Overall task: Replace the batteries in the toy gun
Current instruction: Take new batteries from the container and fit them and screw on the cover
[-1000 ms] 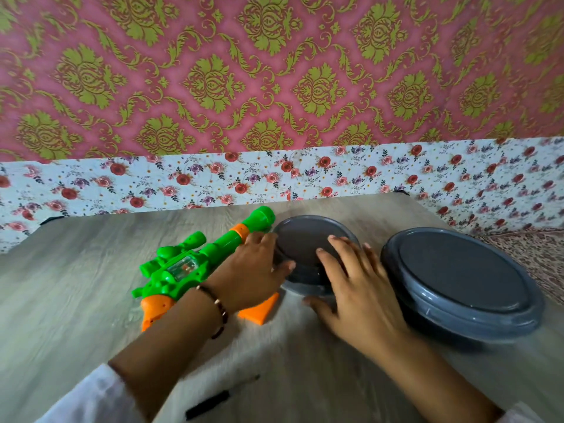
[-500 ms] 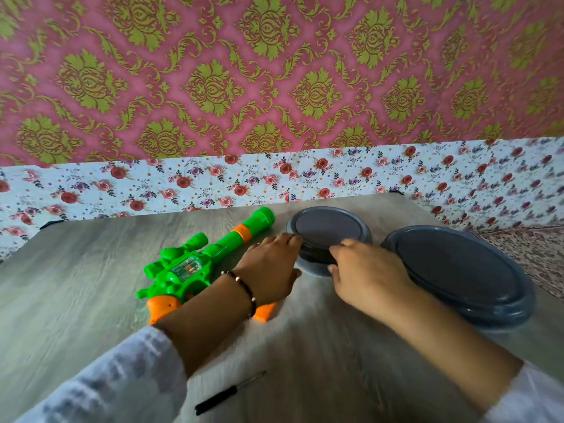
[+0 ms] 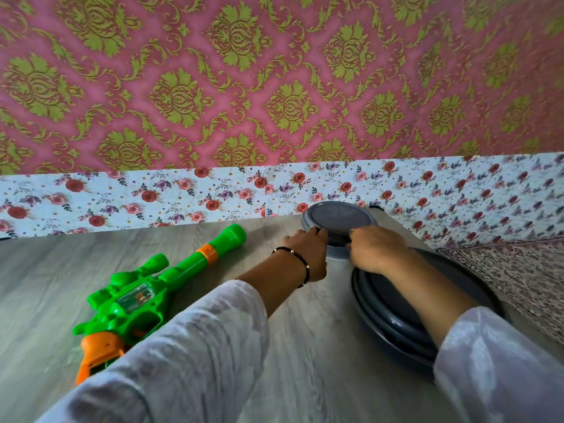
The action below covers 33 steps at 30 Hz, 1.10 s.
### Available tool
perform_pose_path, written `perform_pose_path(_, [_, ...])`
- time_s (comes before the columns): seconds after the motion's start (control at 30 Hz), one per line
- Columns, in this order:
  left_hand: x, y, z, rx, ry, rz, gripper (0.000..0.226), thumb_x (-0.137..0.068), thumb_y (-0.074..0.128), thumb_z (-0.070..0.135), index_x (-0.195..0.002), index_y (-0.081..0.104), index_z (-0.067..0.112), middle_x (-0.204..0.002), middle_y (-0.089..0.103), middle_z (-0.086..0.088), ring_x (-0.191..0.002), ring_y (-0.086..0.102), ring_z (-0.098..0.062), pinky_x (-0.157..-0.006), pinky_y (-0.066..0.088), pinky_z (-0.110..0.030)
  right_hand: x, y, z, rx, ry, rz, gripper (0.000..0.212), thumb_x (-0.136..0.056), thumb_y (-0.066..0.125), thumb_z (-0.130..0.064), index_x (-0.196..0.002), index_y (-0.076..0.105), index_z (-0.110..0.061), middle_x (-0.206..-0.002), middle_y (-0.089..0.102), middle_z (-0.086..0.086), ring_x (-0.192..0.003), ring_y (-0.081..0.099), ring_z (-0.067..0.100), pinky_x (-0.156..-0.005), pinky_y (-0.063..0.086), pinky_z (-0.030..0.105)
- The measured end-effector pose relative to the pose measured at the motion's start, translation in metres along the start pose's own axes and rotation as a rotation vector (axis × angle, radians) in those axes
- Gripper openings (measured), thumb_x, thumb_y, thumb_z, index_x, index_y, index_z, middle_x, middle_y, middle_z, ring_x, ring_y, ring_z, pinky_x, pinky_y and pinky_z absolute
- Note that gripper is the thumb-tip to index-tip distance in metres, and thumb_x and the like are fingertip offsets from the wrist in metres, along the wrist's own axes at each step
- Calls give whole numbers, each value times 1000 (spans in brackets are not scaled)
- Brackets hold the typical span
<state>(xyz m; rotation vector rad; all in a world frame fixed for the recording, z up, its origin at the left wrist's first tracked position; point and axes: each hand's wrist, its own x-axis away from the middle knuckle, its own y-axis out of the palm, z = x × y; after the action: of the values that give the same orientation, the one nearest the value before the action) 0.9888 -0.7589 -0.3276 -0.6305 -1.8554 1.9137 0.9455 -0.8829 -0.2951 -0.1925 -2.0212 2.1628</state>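
Hands (image 3: 308, 251) (image 3: 377, 250) clasp small grey container (image 3: 338, 216) beyond larger container (image 3: 393, 319), beside toy gun (image 3: 146, 296).

Bare table (image 3: 55, 270) left of toy gun (image 3: 146, 297); large container (image 3: 393, 319) blocks right

Grey wood-grain counter (image 3: 48, 285) below. Behind it, pink wall (image 3: 274, 71) patterned with green-gold damask, above a white band of rose-print paper (image 3: 122, 196). At far right, a patterned brown cloth (image 3: 525, 270) beside the counter's edge.
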Motion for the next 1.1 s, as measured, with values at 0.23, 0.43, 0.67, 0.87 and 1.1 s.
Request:
perform_pose_path(0.23, [20, 3, 5, 360, 7, -27, 54, -97, 45, 13, -146, 23, 6, -146, 39, -18, -129, 44, -33, -104, 39, -40, 6, -1, 11, -160, -76, -175, 64, -97, 24, -51, -144, 25, -7, -155, 17, 17, -137, 30, 32, -106, 33, 43])
perform_pose_path(0.43, [109, 16, 37, 689, 61, 35, 55, -97, 50, 25, -145, 29, 10, -148, 39, -10, -132, 40, -23, -104, 29, -23, 69, 4, 38, -133, -74, -37, 71, -94, 9, -58, -150, 7, -15, -158, 1, 6, -145, 4, 20, -116, 9, 44])
perform_pose_path(0.67, [177, 38, 41, 683, 52, 27, 72, -92, 57, 35, -150, 17, 18, -154, 27, 2, -137, 29, -12, -99, 16, -6, 85, 25, 29, -144, -13, -11, 67, -93, 11, -59, -149, 11, -22, -159, 0, -3, -145, -2, 18, -110, 1, 63])
perform_pose_path(0.87, [193, 46, 28, 786, -66, 115, 99, -84, 66, 42, -152, 0, 12, -154, 28, -1, -139, 30, -15, -108, 22, -17, 94, 23, -12, -159, -83, -22, 72, -92, 12, -62, -149, 12, -18, -159, 1, 1, -145, -2, 23, -108, -1, 67])
perform_pose_path(1.1, [187, 61, 27, 854, -112, 220, 133, -54, 51, 73, -148, -18, 7, -157, 24, -3, -144, 21, -14, -114, 15, -12, 100, 21, -65, -151, -138, 39, 84, -86, 17, -70, -144, 26, -10, -155, 19, 10, -142, 12, 31, -106, 8, 70])
